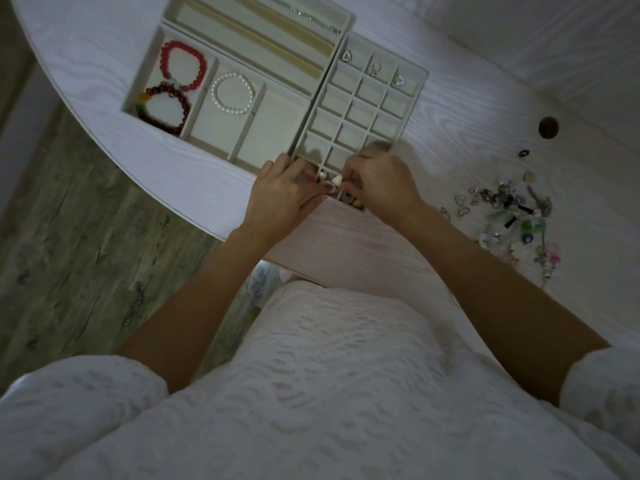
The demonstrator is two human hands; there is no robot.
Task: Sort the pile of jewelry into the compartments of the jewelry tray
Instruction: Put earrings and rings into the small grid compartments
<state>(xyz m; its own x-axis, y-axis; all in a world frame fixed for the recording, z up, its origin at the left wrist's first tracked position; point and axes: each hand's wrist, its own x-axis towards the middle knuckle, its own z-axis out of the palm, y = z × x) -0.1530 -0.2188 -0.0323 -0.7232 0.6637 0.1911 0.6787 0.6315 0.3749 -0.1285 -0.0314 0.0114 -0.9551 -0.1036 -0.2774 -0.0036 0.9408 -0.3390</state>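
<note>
Both hands meet at frame centre over the near row of the grid jewelry tray. Left hand grip: fingers curled toward the tray's near edge, fingertips pinched around a small pale piece, exact shape unclear. Right hand grip: fingers curled down into the same near compartments; whether it pinches anything, cannot tell. A few small pale and pink pieces sit in those near cells, partly hidden by the fingers.

Farther cells, upper centre: three small silver pieces, one per cell in the far rows. Left of the grid, a wider tray section holds a red bead bracelet, a dark red bracelet touching it, and a white pearl bracelet in the next slot. Silver chain lies in the long top section.

Unsorted jewelry pile at right of frame on the white counter, well apart from the tray. No readable writing or brand.
</note>
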